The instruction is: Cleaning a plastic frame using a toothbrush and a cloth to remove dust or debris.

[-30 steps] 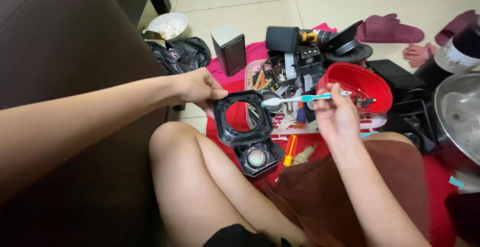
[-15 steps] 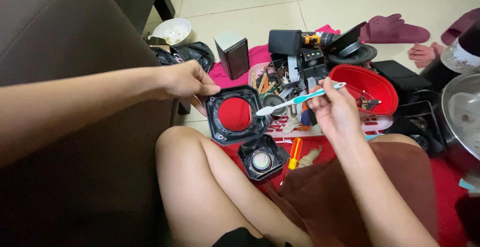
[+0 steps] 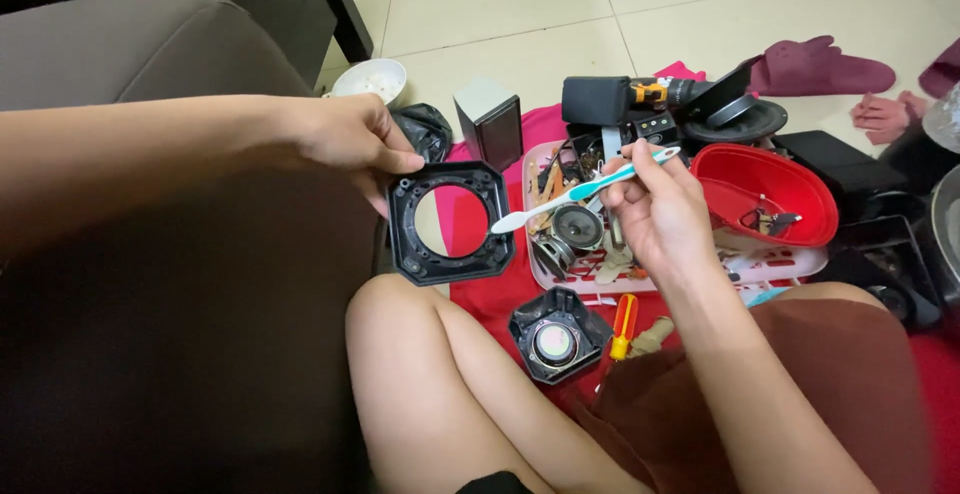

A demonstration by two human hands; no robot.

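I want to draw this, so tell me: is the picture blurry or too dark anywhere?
Head view: mostly sharp, with soft even light and faint shadows. The left hand holding the black frame and the right hand with the toothbrush are clear. The brown seat at left is dim. The edges look stretched by the wide lens.

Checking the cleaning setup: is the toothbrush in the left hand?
No, the right hand grips the toothbrush, while the left hand holds the black speaker frame.

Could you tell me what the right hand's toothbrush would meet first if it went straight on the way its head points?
Probably the black frame in the left hand: the toothbrush in the right hand points at its right edge, though depth is unclear.
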